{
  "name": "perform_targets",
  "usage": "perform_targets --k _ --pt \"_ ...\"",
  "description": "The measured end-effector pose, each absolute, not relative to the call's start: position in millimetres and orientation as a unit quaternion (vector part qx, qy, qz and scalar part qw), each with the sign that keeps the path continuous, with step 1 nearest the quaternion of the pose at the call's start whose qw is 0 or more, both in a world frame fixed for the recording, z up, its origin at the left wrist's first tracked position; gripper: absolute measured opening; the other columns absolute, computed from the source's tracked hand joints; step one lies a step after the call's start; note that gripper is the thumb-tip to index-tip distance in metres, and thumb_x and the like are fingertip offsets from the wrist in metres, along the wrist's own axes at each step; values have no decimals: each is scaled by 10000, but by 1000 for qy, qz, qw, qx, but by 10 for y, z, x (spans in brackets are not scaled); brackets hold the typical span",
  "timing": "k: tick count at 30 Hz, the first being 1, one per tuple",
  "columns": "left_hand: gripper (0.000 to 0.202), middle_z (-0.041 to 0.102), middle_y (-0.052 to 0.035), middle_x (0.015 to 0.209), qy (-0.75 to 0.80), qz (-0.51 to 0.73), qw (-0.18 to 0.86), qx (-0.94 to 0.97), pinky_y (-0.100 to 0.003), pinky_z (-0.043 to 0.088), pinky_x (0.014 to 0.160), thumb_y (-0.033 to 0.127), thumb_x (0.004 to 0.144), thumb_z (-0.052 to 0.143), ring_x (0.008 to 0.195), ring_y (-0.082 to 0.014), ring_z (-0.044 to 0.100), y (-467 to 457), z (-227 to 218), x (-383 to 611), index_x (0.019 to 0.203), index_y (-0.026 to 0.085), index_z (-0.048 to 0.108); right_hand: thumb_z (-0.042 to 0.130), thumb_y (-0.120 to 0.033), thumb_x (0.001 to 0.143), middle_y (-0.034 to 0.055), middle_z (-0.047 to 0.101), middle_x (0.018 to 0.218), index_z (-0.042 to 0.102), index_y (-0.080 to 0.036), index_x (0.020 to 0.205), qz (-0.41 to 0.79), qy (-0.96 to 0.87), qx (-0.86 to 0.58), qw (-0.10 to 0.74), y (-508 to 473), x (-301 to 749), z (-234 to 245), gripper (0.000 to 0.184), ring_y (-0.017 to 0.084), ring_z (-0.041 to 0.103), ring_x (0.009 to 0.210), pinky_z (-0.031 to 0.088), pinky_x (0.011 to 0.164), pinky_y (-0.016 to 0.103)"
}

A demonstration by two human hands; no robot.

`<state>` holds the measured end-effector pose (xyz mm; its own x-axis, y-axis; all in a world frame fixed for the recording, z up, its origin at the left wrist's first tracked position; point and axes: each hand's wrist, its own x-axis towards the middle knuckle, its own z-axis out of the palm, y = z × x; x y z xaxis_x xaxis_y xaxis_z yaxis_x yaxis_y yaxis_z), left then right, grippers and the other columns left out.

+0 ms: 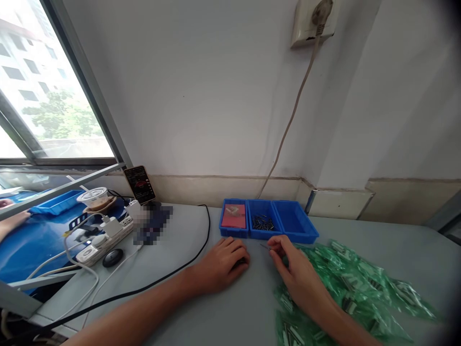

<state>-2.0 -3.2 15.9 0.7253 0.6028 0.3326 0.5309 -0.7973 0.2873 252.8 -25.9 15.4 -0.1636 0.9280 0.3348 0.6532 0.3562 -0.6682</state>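
My left hand [228, 262] rests on the grey table in front of the blue bins, its fingers curled in towards the thumb. What lies inside it, if anything, is hidden. My right hand [291, 264] is closed in a pinch on a thin metal pin [264, 246], which sticks out to the left from the fingertips. Just behind the hands stands a middle blue bin [255, 206] with many small dark metal pins [262, 223] in it. To its left, another blue bin [222, 216] holds a red card [234, 220] with small pale pieces on top.
A third blue bin [295, 221] adjoins on the right. Green plastic bags [360, 288] of metal parts cover the table's right side. A black cable [173, 273] crosses on the left, near a power strip [104, 245], a phone [140, 184] and another person's arm [12, 221].
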Motion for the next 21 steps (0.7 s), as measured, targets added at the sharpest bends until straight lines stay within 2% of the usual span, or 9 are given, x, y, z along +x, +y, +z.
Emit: perform_targets --k 3,7,15,21 --pt "54 642 -59 1129 307 209 90 924 -351 456 968 227 1088 555 1046 -221 563 -33 162 -24 1116 210 597 376 -381 1084 98 702 1160 643 -268 1166 193 -744 -526 366 -242 2536 138 301 284 681 1065 527 916 425" --pt "68 635 -62 1127 307 210 89 924 -352 459 971 225 1090 548 1045 -221 560 -32 166 -25 1121 209 606 339 -382 1093 102 688 1121 668 -262 1124 203 -747 -520 361 -236 2538 134 351 274 688 1004 550 862 411" --pt "89 624 -71 1133 304 207 85 926 -352 463 960 246 1095 538 1036 -222 560 -31 173 -28 1135 213 609 420 -421 1070 65 740 1043 616 -267 1148 231 -727 -532 368 -242 2528 112 262 250 702 894 551 761 360" --pt "85 626 -71 1141 304 208 88 926 -356 459 956 246 1093 541 1042 -226 562 -23 165 -29 1137 214 606 508 -424 1032 29 732 949 603 -274 1072 222 -727 -529 377 -270 2519 165 182 228 689 836 539 754 339"
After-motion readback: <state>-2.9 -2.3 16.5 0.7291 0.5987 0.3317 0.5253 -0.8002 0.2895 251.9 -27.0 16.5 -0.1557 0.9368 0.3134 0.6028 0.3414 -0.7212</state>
